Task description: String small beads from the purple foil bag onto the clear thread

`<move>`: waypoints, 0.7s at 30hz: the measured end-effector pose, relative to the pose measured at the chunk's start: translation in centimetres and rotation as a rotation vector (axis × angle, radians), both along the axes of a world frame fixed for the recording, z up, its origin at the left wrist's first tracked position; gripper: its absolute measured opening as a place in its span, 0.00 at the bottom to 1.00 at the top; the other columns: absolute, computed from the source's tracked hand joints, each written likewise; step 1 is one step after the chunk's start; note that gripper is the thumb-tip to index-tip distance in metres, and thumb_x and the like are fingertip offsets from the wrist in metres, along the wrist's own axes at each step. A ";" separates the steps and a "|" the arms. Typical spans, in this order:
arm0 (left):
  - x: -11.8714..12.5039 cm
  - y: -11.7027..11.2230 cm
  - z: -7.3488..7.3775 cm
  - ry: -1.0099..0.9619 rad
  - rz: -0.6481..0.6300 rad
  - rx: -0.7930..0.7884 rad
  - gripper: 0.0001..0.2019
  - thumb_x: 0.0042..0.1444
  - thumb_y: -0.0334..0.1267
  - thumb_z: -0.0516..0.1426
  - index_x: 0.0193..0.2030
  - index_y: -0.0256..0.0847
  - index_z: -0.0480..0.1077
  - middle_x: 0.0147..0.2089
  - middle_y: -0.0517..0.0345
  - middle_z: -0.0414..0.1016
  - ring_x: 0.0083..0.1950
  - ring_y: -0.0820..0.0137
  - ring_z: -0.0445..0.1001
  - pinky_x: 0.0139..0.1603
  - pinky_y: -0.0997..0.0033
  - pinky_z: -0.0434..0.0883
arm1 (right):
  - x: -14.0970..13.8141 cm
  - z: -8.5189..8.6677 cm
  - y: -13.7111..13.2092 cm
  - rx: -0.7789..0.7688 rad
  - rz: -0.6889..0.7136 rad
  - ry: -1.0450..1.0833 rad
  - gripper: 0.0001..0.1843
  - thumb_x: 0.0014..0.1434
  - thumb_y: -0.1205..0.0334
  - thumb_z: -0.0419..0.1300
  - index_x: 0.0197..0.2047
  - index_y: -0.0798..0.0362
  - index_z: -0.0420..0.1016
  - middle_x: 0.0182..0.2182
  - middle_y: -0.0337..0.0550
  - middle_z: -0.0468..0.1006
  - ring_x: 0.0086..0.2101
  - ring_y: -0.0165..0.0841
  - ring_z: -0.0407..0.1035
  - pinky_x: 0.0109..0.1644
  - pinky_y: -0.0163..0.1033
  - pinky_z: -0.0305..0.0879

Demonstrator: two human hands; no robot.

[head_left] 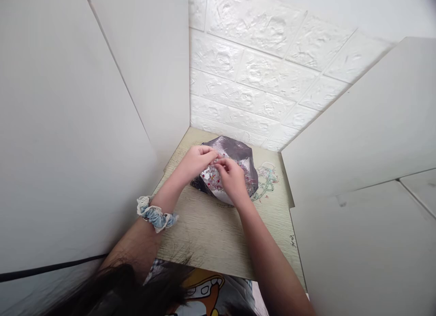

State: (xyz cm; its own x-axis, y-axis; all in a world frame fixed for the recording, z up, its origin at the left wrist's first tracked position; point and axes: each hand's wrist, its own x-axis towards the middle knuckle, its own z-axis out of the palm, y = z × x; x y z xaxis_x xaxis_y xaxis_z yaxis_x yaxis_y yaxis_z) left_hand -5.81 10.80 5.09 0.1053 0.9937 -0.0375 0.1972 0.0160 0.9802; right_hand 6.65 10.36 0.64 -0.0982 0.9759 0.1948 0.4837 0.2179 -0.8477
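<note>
A dark, shiny silver-lined bag (235, 147) lies spread on the wooden tabletop, with many small red, pink and clear beads (213, 178) in its middle. Above the beads my left hand (200, 160) is closed, thumb and fingertips pinched together. My right hand (232, 175) comes in from the right, its thumb and forefinger pinched too, almost meeting the left fingertips. Whatever sits between the fingers is too small to name. Around my left wrist is a blue scrunchie with white lace (156, 213).
Strings of green, white and pink beads (267, 179) lie to the right of the bag. The pale wooden tabletop (207, 232) is boxed in by a white panel (156, 70) on the left, another panel (357, 125) on the right and a white brick-patterned wall (252, 70) behind.
</note>
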 end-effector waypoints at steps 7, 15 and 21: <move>0.6 -0.5 0.3 0.021 -0.112 0.049 0.12 0.46 0.41 0.53 0.28 0.35 0.73 0.26 0.58 0.72 0.28 0.76 0.66 0.29 0.78 0.62 | 1.2 1.1 -0.7 -0.287 -0.032 1.051 0.10 0.43 0.59 0.62 0.29 0.54 0.68 0.26 0.35 0.71 0.27 0.23 0.66 0.32 0.30 0.66; 0.6 -0.9 0.4 0.069 -0.198 0.104 0.16 0.48 0.45 0.52 0.34 0.35 0.74 0.32 0.55 0.75 0.34 0.71 0.69 0.35 0.75 0.64 | 1.1 1.1 -1.0 -0.260 0.038 1.126 0.08 0.44 0.64 0.62 0.30 0.54 0.70 0.27 0.36 0.73 0.30 0.23 0.69 0.37 0.29 0.68; 0.7 -1.2 0.9 0.151 -0.174 0.149 0.14 0.47 0.44 0.51 0.29 0.36 0.74 0.25 0.60 0.71 0.25 0.76 0.64 0.25 0.77 0.59 | 1.1 0.9 -1.1 -0.220 0.034 1.086 0.08 0.44 0.64 0.62 0.30 0.53 0.68 0.26 0.35 0.72 0.30 0.23 0.68 0.39 0.32 0.68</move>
State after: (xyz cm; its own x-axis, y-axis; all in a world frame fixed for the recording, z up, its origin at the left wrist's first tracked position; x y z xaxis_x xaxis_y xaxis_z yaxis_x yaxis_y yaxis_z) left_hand -5.11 9.55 5.99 0.2790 0.9570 0.0799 0.3288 -0.1734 0.9283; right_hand 7.76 9.28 1.56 -0.0072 0.9998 0.0163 -0.5435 0.0097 -0.8393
